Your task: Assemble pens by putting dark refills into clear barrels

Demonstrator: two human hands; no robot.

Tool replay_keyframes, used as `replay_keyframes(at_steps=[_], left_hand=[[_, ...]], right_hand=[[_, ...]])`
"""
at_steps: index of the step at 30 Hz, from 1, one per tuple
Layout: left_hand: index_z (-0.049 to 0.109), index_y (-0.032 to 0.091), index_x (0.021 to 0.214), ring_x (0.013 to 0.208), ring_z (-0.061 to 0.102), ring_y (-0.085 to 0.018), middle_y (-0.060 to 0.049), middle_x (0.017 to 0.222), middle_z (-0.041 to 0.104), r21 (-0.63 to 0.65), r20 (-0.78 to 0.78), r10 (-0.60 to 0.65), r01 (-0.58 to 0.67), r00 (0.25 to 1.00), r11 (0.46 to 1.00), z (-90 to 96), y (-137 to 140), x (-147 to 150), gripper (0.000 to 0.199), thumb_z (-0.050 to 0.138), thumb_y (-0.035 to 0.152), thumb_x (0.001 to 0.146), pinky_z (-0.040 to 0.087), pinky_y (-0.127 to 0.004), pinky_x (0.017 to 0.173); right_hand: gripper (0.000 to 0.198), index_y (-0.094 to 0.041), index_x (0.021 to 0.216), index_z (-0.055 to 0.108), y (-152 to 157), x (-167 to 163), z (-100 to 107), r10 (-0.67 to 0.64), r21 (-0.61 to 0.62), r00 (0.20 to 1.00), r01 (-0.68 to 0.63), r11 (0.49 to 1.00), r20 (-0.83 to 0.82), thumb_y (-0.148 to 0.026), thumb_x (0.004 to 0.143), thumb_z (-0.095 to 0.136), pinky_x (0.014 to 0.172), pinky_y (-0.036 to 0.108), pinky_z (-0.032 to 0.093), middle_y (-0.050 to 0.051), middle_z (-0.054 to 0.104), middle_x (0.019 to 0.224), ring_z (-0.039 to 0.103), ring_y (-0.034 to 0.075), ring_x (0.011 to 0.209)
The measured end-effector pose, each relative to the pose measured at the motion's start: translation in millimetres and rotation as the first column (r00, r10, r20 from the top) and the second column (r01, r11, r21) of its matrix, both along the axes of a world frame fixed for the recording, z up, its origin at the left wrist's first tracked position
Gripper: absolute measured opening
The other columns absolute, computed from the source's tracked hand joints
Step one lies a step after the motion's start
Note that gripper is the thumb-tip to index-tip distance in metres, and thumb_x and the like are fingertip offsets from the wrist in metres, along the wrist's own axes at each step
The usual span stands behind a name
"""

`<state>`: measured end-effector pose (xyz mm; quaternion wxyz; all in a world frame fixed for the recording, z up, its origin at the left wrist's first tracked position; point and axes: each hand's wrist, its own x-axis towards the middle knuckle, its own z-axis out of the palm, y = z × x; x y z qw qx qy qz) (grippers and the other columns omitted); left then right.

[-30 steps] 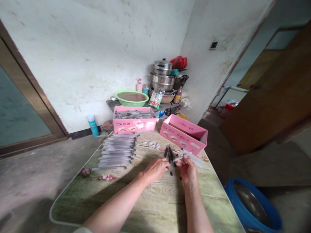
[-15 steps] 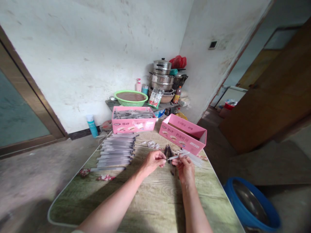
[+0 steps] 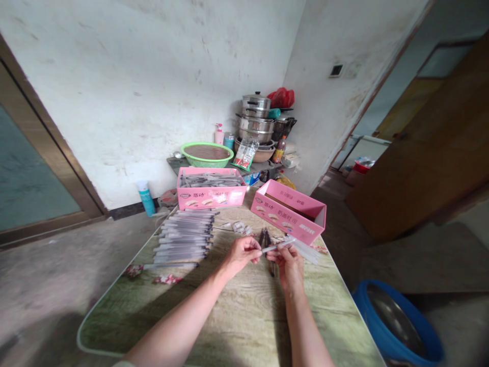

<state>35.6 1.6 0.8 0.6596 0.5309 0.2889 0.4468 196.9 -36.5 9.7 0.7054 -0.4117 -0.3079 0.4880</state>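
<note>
clear plastic comes first: one clear tube [image 3: 273, 248] now bridges our two hands. half a second ago our left grip [image 3: 240, 255] stopped short of it, with a gap between; now its thumb and finger are pinched on the tube's nine-o'clock end, though whether some smaller part sits between them is too small for us to tell. a second ago that same grip was lower, beside the dark pieces [image 3: 263, 235]. our right grip [image 3: 291, 267] is clenched around the tube's other end, as in both earlier frames, and the tube slants slightly up toward three o'clock, above the desk [image 3: 244, 316]. both boxes look unmoved.

counting from our hands, with twelve straight ahead: two pink boxes, the filled box [image 3: 212, 198] between ten and eleven, holding more pens than we can count, and the second box [image 3: 286, 219] near one. toward nine lies one row of pens [image 3: 185, 237], well over a dozen, overlapping too much for an exact count. several dark pieces lie at twelve, just beyond the tube; several loose tubes [image 3: 307, 252] at three. farther off we count one green basin [image 3: 206, 162] at eleven.
</note>
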Motion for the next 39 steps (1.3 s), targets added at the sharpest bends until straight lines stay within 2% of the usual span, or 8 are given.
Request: replay_keyframes(at_steps=[6, 11, 21, 25, 29, 31, 35, 39], left_hand=[[0.060, 0.011, 0.079, 0.050, 0.055, -0.010, 0.000, 0.062, 0.060, 0.011, 0.004, 0.019, -0.019, 1.000, 1.000, -2.4, 2, 0, 0.035, 0.078, 0.038, 0.067, 0.045, -0.023, 0.051], [0.060, 0.012, 0.075, 0.053, 0.051, -0.008, 0.001, 0.061, 0.059, 0.080, 0.011, 0.063, -0.063, 0.998, 0.995, 0.6, 3, 0, 0.027, 0.078, 0.030, 0.064, 0.040, -0.020, 0.053], [0.062, 0.013, 0.071, 0.060, 0.057, -0.011, 0.000, 0.065, 0.062, 0.215, -0.138, 0.215, -0.183, 0.967, 0.959, 9.4, -3, 1, 0.011, 0.071, 0.014, 0.065, 0.041, -0.021, 0.059], [0.062, 0.014, 0.086, 0.070, 0.061, -0.013, -0.002, 0.077, 0.065, 0.204, -0.069, 0.184, -0.167, 0.980, 0.965, 10.9, -4, 1, 0.025, 0.076, 0.020, 0.066, 0.046, -0.022, 0.066], [0.061, 0.013, 0.084, 0.053, 0.055, -0.010, -0.002, 0.066, 0.062, 0.113, -0.122, 0.144, -0.130, 0.982, 0.985, 4.5, -1, 0, 0.036, 0.060, 0.049, 0.082, 0.042, -0.020, 0.049], [0.061, 0.012, 0.079, 0.047, 0.053, -0.009, -0.003, 0.063, 0.060, 0.076, -0.198, 0.117, -0.103, 0.973, 0.992, 0.5, 1, -1, 0.046, 0.052, 0.057, 0.085, 0.037, -0.019, 0.043], [0.059, 0.013, 0.073, 0.046, 0.050, -0.008, 0.000, 0.059, 0.057, 0.085, -0.232, 0.062, -0.043, 0.971, 0.995, -3.7, 2, -2, 0.043, 0.060, 0.055, 0.080, 0.035, -0.019, 0.042], [0.059, 0.013, 0.078, 0.051, 0.050, -0.008, 0.002, 0.061, 0.057, 0.071, -0.095, 0.066, -0.060, 0.993, 0.996, -1.4, 3, -3, 0.035, 0.076, 0.041, 0.067, 0.038, -0.019, 0.048]], right_hand=[[0.027, -0.017, 0.075, 0.061, 0, 0, -2, 0.013, 0.005, 1.000, -0.013, 1.000, -0.009, -0.031, 0.066, 0.082, 0.053, 0.028, 0.059, 0.004, 0.074, 0.069, 0.071, 0.020, 0.056], [0.028, -0.017, 0.074, 0.060, 0, 0, -1, 0.007, -0.011, 1.000, -0.007, 1.000, -0.027, -0.030, 0.065, 0.083, 0.051, 0.027, 0.059, 0.003, 0.072, 0.065, 0.071, 0.021, 0.056], [0.030, -0.016, 0.068, 0.059, 0, -3, 1, -0.019, -0.029, 0.999, 0.017, 0.999, -0.044, -0.028, 0.062, 0.085, 0.049, 0.026, 0.059, 0.003, 0.070, 0.058, 0.070, 0.020, 0.052], [0.030, -0.016, 0.068, 0.060, 0, -2, 2, -0.026, -0.032, 0.998, 0.024, 0.999, -0.064, -0.030, 0.061, 0.086, 0.050, 0.026, 0.059, 0.003, 0.071, 0.059, 0.070, 0.019, 0.053], [0.031, -0.017, 0.069, 0.059, 0, -1, 2, -0.030, -0.028, 0.997, 0.028, 0.999, -0.070, -0.030, 0.061, 0.086, 0.051, 0.026, 0.060, 0.004, 0.072, 0.060, 0.071, 0.020, 0.054], [0.031, -0.016, 0.069, 0.059, 0, -1, 1, -0.026, -0.032, 0.997, 0.024, 0.999, -0.067, -0.029, 0.062, 0.086, 0.051, 0.026, 0.060, 0.004, 0.072, 0.060, 0.071, 0.020, 0.054], [0.030, -0.016, 0.068, 0.059, 0, -2, 1, -0.021, -0.027, 0.998, 0.019, 0.999, -0.054, -0.029, 0.062, 0.086, 0.050, 0.026, 0.059, 0.005, 0.072, 0.061, 0.071, 0.020, 0.054], [0.030, -0.016, 0.069, 0.060, 0, -2, 2, -0.018, -0.022, 0.999, 0.017, 1.000, -0.046, -0.029, 0.062, 0.086, 0.049, 0.027, 0.059, 0.004, 0.071, 0.060, 0.071, 0.021, 0.053]])
